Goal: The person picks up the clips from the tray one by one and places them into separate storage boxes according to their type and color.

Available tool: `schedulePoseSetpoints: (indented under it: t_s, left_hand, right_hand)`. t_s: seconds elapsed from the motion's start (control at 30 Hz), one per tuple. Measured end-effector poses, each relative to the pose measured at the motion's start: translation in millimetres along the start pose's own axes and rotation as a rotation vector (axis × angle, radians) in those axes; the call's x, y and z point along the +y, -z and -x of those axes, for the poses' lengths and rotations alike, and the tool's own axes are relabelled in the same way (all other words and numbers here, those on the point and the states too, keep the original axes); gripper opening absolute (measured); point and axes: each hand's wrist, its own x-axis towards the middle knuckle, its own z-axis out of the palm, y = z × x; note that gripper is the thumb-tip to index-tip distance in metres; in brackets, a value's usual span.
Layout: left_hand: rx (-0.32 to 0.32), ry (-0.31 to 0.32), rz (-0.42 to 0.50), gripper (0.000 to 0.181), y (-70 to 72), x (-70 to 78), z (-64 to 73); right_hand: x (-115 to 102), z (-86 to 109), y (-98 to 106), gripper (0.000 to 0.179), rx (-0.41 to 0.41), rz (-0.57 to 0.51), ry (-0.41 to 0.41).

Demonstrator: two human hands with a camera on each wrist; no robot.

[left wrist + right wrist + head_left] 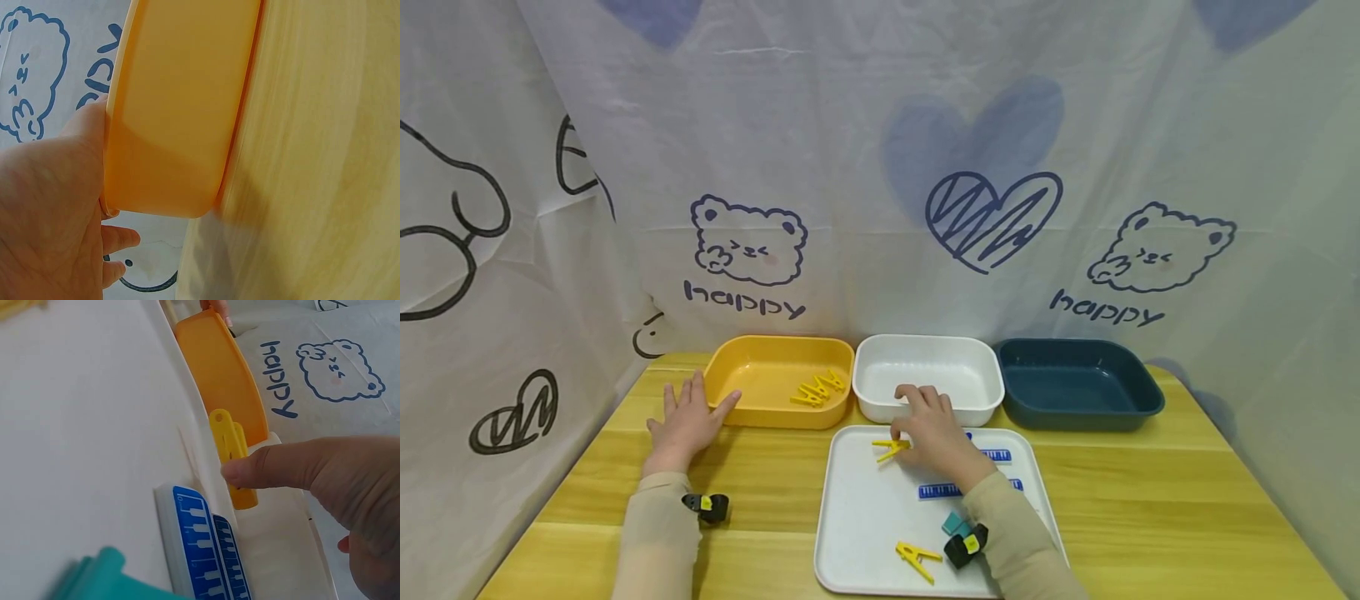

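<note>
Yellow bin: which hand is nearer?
Left. The left hand rests against the yellow bin at its left front corner, thumb on its wall. The right hand is off to its right, pinching a yellow clothespin over the white tray.

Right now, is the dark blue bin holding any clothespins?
No, the dark blue bin looks bare inside in the head view; the yellow clothespins lie in the yellow bin.

We cannot tell from the head view whether the right hand (934, 433) actually pinches the yellow clip (891, 450) — its fingers cover the clip's end. The hand also hides parts of the blue rulers (942, 491). In the right wrist view a teal thing (94, 578) is blurred and cut off at the bottom edge — unidentifiable
</note>
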Motion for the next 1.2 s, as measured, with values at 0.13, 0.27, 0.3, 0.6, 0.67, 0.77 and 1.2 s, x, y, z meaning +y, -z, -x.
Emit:
schedulePoseSetpoints:
  t_s: [0.13, 0.27, 0.3, 0.6, 0.67, 0.77, 1.2]
  left_hand:
    - [-0.003, 0.005, 0.000, 0.105, 0.8, 0.5, 1.0]
    - [-0.010, 0.008, 0.003, 0.104, 1.5, 1.7, 2.2]
    - [-0.011, 0.009, 0.006, 0.104, 1.7, 2.0, 2.5]
    - [-0.010, 0.010, 0.005, 0.104, 2.8, 1.6, 2.7]
    - [-0.010, 0.012, 0.003, 0.105, 2.7, 1.1, 2.4]
    - [-0.008, 0.014, 0.002, 0.105, 2.3, 0.6, 1.8]
    - [-0.011, 0.017, 0.007, 0.105, 0.6, 1.5, 0.2]
  right_hand:
    - [-1, -0.8, 2, 0.015, 0.033, -0.032, 0.010]
    - [-2, -0.7, 4, 0.016, 0.072, -0.040, 0.030]
    - [-2, -0.8, 4, 0.016, 0.081, -0.042, 0.035]
    - [-11, -8.8, 6, 0.017, 0.140, -0.053, 0.088]
    - [-15, -12.1, 6, 0.018, 0.156, -0.049, 0.105]
    - [-19, -17.5, 4, 0.019, 0.195, -0.028, 0.141]
    - [-42, -41.8, -1, 0.021, 0.333, 0.036, 0.234]
